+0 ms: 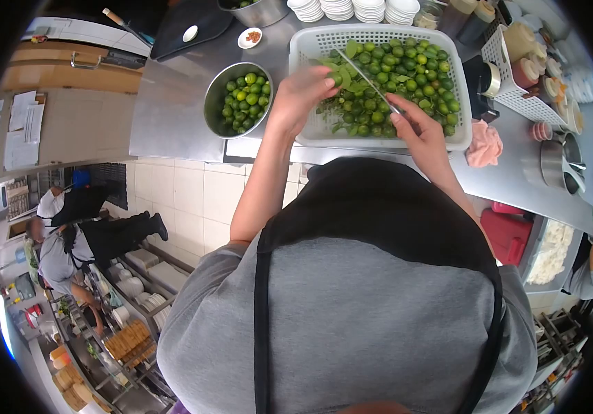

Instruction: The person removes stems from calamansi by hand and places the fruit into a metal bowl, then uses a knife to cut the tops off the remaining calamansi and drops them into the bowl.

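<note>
My left hand [301, 98] is over the left part of a white plastic basket [378, 143], its fingers closed round a small green lime [336, 79]. My right hand [421, 130] grips the handle of a knife [368, 78], whose long thin blade points up and left across the basket. Beneath the blade lie many small green limes [424, 76], with loose leaves and stems [351, 79] gathered toward the left side. Left of the basket, a round metal bowl [208, 114] holds more green limes [244, 101].
A pink cloth [485, 143] lies right of the basket. Stacked white dishes [338, 10] stand behind it. A small dish of reddish bits [249, 38] sits above the bowl. Sauce bottles [519, 43] fill a crate at right. A person [68, 252] works at the left; another's arm shows far right.
</note>
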Tool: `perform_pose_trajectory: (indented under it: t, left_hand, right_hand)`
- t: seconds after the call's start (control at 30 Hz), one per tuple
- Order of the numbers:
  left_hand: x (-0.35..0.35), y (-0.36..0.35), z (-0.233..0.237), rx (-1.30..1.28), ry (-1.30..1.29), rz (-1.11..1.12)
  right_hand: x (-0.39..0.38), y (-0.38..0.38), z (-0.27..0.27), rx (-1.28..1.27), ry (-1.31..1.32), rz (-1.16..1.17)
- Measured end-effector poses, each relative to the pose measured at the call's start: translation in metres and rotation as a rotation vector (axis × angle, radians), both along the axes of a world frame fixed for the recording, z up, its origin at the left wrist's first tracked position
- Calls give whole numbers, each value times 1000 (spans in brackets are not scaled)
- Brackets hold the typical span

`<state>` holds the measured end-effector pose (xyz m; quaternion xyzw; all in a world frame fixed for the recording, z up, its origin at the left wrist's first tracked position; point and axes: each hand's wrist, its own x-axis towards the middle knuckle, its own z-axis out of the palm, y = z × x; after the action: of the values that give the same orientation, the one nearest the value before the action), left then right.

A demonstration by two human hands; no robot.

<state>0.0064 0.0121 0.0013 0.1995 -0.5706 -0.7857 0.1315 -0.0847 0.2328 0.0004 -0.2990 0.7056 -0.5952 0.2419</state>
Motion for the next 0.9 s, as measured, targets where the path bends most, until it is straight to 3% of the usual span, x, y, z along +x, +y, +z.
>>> perform_pose_trajectory:
  t: [0.3,0.47,0.63,0.7,0.77,0.9]
  left_hand:
    - [-8,15,8,125,200,137]
    - [-8,24,7,-34,121,37]
    - [-7,33,5,-60,131,-47]
    - [-11,21,3,-154,118,155]
    - [-11,15,8,-173,124,191]
    - [-13,13,15,-285,117,301]
  right_hand:
    - [10,-2,4,-51,6,90]
    - [7,-5,6,-61,146,39]
    - [2,-6,14,3,75,-5]
    - [3,-6,13,2,60,-8]
    - [6,-3,8,-107,106,45]
    - [10,3,9,-19,32,83]
